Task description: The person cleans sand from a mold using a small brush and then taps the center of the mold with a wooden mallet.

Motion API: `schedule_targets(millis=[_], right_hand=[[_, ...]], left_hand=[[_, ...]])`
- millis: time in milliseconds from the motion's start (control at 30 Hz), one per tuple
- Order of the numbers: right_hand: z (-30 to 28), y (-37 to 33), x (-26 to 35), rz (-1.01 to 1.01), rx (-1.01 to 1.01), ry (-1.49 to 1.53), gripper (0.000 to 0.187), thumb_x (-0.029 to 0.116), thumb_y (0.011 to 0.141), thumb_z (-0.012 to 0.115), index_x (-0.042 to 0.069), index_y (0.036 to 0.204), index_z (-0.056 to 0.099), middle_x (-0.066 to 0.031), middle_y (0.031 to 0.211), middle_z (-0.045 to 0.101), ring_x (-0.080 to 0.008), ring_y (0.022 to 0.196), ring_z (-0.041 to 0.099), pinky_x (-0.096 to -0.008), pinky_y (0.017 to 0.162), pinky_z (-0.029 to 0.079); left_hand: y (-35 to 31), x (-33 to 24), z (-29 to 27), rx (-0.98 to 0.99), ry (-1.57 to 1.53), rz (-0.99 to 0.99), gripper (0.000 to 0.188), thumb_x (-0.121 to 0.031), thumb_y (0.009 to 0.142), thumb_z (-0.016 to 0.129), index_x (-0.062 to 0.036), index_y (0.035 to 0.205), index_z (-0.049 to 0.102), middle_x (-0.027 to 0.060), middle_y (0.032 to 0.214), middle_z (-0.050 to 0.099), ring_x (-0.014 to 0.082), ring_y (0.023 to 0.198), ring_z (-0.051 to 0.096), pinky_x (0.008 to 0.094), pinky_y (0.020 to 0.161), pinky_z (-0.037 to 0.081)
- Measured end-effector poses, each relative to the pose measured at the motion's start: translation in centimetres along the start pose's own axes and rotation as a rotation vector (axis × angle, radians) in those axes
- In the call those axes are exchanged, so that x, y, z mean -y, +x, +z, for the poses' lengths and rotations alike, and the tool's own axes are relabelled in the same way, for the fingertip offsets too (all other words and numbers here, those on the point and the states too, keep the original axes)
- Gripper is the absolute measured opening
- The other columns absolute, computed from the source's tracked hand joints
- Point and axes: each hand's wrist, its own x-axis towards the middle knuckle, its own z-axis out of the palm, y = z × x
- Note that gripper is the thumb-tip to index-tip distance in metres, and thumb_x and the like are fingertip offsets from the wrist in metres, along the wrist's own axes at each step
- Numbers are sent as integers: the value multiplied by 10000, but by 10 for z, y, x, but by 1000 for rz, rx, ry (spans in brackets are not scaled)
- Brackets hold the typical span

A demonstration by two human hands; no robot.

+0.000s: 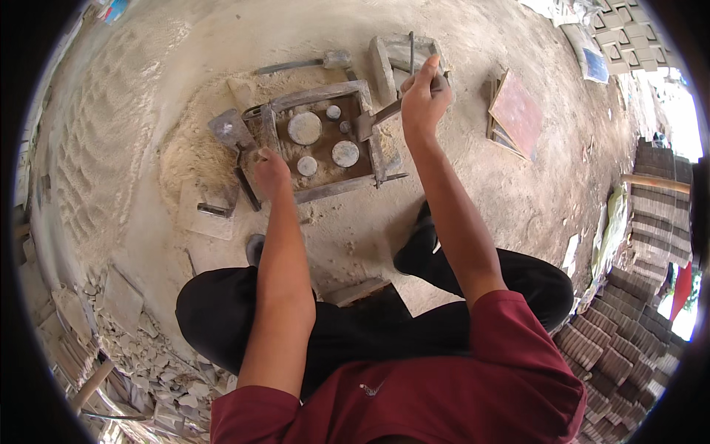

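Note:
My right hand (427, 100) is closed round the handle of a flat-bladed hand tool (364, 126). Its blade hangs over the right side of a moulding frame (336, 182). Inside the frame, several round, pale discs (304, 129) of different sizes sit in packed, dark sand (322, 150). At the frame's left rail is my left hand (272, 174), with its fingers curled; what they grip is hidden. Close beside that hand, a small shovel-like trowel (231, 131) shows its blade over loose sand.
Beyond the frame are a hammer (336, 60) and a second box frame (383, 70). Flat boards (516, 115) lie to the right. A metal piece (214, 210) rests on a board at left. Rubble (159, 359) and stacked ridged blocks (614, 318) flank me.

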Motion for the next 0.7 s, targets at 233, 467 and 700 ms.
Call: schedule_targets(millis=[233,467,700], right_hand=[[6,12,-12,4,81,18,544,362,1013,430,141,516,403,43,448,361,-65,386,268,-269,383,176],[10,33,-25,-30,169,56,465,304,1016,441,128,586,435,34,517,397,-63,434,295,-250,403,213],[29,40,-17,-72,110,52,511,348,1011,450,124,563,350,21,534,412,-55,468,348,-234,439,260]], left_hand=[[11,11,6,16,36,14,645,-460,944,262,20,1017,687,249,1062,649,422,1016,601,510,907,449],[2,4,6,-42,43,8,643,-458,945,264,20,1001,692,253,1039,653,423,1006,605,514,906,449],[17,15,6,-17,27,33,645,-463,951,268,21,1003,691,249,1053,651,418,1015,604,512,901,454]])
